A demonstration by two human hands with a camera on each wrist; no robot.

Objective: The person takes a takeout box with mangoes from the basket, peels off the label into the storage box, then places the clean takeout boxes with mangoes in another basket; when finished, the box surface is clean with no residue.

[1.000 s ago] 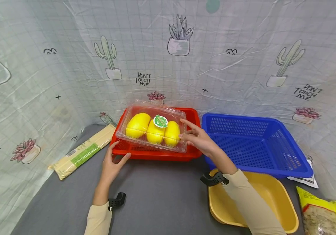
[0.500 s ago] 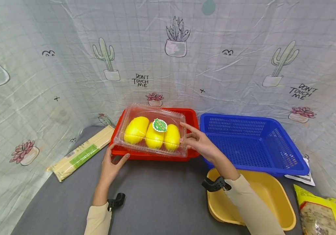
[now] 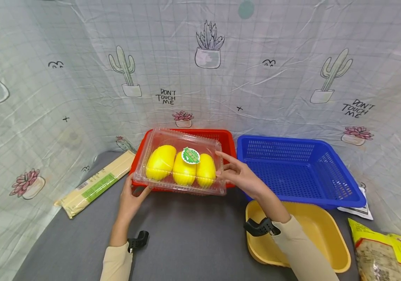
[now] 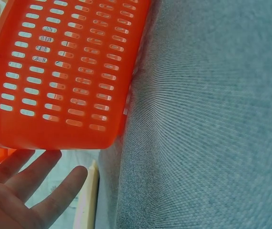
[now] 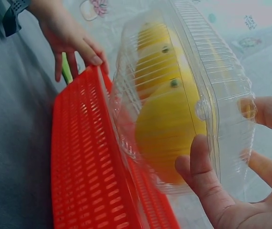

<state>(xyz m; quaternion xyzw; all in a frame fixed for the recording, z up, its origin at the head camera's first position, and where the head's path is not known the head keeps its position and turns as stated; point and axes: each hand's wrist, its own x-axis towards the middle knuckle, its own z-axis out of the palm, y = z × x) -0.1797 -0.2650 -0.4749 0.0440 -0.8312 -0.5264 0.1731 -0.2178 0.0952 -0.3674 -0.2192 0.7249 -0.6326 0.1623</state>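
Note:
My right hand grips the right end of a clear plastic clamshell box, thumb on one side and fingers on the other. Inside lie three yellow fruits that look like mangoes, under a green and white sticker. Tilted, the box overlaps the red basket and covers most of its inside. At the basket's front left corner is my left hand, thumb by the front and fingers by the side. The left wrist view shows those fingers straight and spread beside the basket's perforated wall.
A blue basket stands right of the red one, with a yellow tub in front of it. Far right lies a yellow bag. A long cream and green packet lies at the left. Printed cloth hangs behind.
The clamshell box and my right hand have come nearer to me, so the box now covers the red basket's front rim. My left hand has stayed at the corner.

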